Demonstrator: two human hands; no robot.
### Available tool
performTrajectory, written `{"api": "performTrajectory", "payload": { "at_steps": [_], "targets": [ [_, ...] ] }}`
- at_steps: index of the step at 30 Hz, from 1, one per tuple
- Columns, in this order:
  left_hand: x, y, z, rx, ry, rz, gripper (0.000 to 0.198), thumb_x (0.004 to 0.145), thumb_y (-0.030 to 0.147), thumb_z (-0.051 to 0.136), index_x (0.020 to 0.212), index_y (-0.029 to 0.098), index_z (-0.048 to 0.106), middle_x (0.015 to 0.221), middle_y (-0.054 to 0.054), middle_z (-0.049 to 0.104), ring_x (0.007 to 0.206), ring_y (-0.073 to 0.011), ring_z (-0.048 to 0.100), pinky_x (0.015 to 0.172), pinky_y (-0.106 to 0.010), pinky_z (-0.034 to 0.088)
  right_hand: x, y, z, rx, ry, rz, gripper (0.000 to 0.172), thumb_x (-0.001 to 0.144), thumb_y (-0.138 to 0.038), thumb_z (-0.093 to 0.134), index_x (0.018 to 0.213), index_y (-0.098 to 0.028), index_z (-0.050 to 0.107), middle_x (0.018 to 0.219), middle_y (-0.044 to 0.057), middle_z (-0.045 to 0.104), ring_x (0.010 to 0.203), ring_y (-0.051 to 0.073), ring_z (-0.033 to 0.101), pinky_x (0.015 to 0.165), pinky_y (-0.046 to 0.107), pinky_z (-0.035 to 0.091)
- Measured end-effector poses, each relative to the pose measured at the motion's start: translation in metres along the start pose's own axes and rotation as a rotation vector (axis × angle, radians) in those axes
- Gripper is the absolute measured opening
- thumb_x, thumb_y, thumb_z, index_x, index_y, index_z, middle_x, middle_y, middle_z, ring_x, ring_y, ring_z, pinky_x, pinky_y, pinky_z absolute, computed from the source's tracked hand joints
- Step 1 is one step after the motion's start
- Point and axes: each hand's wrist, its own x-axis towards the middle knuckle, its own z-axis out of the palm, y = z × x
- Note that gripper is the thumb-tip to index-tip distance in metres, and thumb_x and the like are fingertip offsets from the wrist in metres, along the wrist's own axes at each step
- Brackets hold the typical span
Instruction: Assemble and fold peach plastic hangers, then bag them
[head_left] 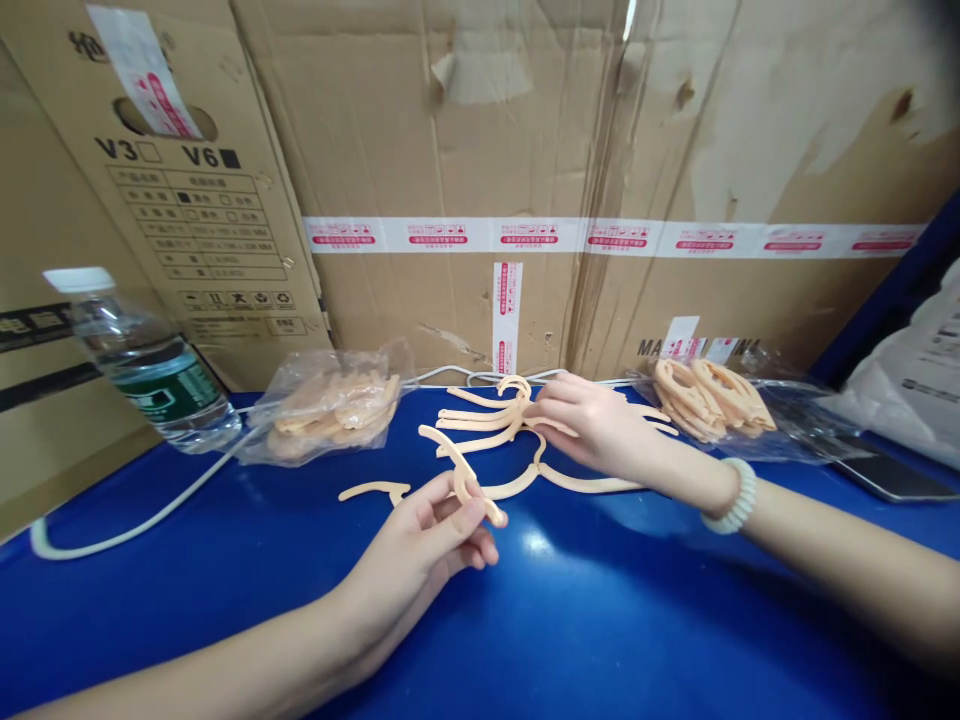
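Observation:
My left hand [435, 530] pinches a peach plastic folding hanger [463, 480] between thumb and fingers, tilted above the table. Beyond it, my right hand [581, 415] has its fingers curled together at a stack of similar hangers [480, 422], whose arms stick out to both sides. What lies directly under those fingers is partly hidden. A spread hanger [517, 487] lies in front of the stack, its right arm passing beneath my right wrist. Left of my left hand rests another curved hanger piece [371, 491], partly hidden by the fingers.
A clear bag of peach hanger parts [334, 405] lies at left, another bag [716, 400] at right. A water bottle [161, 370] leans at far left beside a white cable [142, 545]. A phone [892, 475] lies at right. Cardboard boxes [427, 150] wall off the blue table [570, 620].

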Motion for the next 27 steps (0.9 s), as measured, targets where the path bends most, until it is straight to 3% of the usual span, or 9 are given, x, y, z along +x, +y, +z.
{"api": "performTrajectory", "payload": {
  "at_steps": [1,3,6,10,15,20,23,27],
  "targets": [
    [0.0,0.0,0.0,-0.02,0.01,0.0,0.032,0.079,0.04,0.081,0.083,0.017,0.06,0.084,0.0,0.065,0.066,-0.0099,0.057,0.065,-0.024,0.042,-0.004,0.01,0.004,0.016,-0.1,0.142,0.013,0.093,-0.018,0.057,0.097,-0.015,0.069,0.092,0.01,0.067,0.086,0.022,0.06,0.075,0.033,0.049],
    [0.001,0.0,-0.001,-0.051,0.029,-0.001,0.033,0.078,0.039,0.082,0.083,0.018,0.058,0.082,0.001,0.064,0.067,-0.0097,0.057,0.066,-0.024,0.042,-0.012,0.026,0.012,0.017,-0.179,0.247,0.007,0.087,-0.017,0.063,0.091,-0.015,0.069,0.091,0.01,0.066,0.086,0.023,0.062,0.075,0.033,0.05],
    [0.0,0.0,-0.004,-0.087,0.027,-0.023,0.033,0.078,0.038,0.083,0.083,0.018,0.057,0.076,0.003,0.062,0.064,-0.0089,0.054,0.064,-0.022,0.041,-0.023,0.036,0.021,0.013,-0.217,0.299,0.003,0.085,-0.017,0.064,0.084,-0.016,0.067,0.086,0.008,0.066,0.08,0.022,0.063,0.071,0.032,0.049],
    [-0.001,0.005,-0.007,-0.134,0.027,-0.065,0.03,0.078,0.035,0.083,0.083,0.018,0.058,0.074,0.001,0.065,0.066,-0.0093,0.055,0.066,-0.022,0.042,-0.022,0.032,0.022,0.021,-0.229,0.336,0.006,0.085,-0.019,0.063,0.08,-0.017,0.062,0.084,0.007,0.065,0.081,0.022,0.062,0.072,0.032,0.048],
    [-0.006,0.022,-0.007,-0.107,0.052,0.005,0.021,0.079,0.029,0.082,0.09,0.016,0.07,0.075,-0.001,0.065,0.071,-0.0094,0.055,0.067,-0.019,0.044,-0.016,0.021,-0.009,0.094,-0.172,0.377,0.004,0.091,-0.021,0.055,0.088,-0.019,0.056,0.083,0.005,0.067,0.074,0.02,0.063,0.066,0.03,0.049],
    [-0.013,0.03,-0.012,-0.017,0.073,0.096,0.016,0.08,0.028,0.082,0.089,0.017,0.074,0.075,0.0,0.063,0.072,-0.0086,0.053,0.068,-0.017,0.044,-0.038,0.005,-0.048,0.223,0.003,0.359,0.014,0.093,-0.028,0.057,0.105,-0.022,0.06,0.094,0.006,0.07,0.084,0.021,0.067,0.073,0.032,0.054],
    [-0.013,0.025,-0.018,-0.025,0.11,0.089,0.017,0.074,0.026,0.086,0.081,0.016,0.074,0.073,0.001,0.062,0.072,-0.0087,0.052,0.067,-0.017,0.044,-0.059,-0.01,-0.054,0.217,0.036,0.321,0.01,0.095,-0.029,0.056,0.1,-0.024,0.064,0.093,0.006,0.069,0.083,0.021,0.066,0.071,0.032,0.054],
    [-0.008,0.017,-0.023,-0.09,0.152,0.078,0.022,0.067,0.024,0.091,0.072,0.014,0.072,0.072,0.001,0.06,0.07,-0.0091,0.052,0.066,-0.018,0.044,-0.078,-0.026,-0.046,0.255,0.089,0.304,0.009,0.095,-0.024,0.056,0.1,-0.026,0.063,0.088,0.004,0.068,0.078,0.02,0.066,0.067,0.031,0.054]
  ]
}}
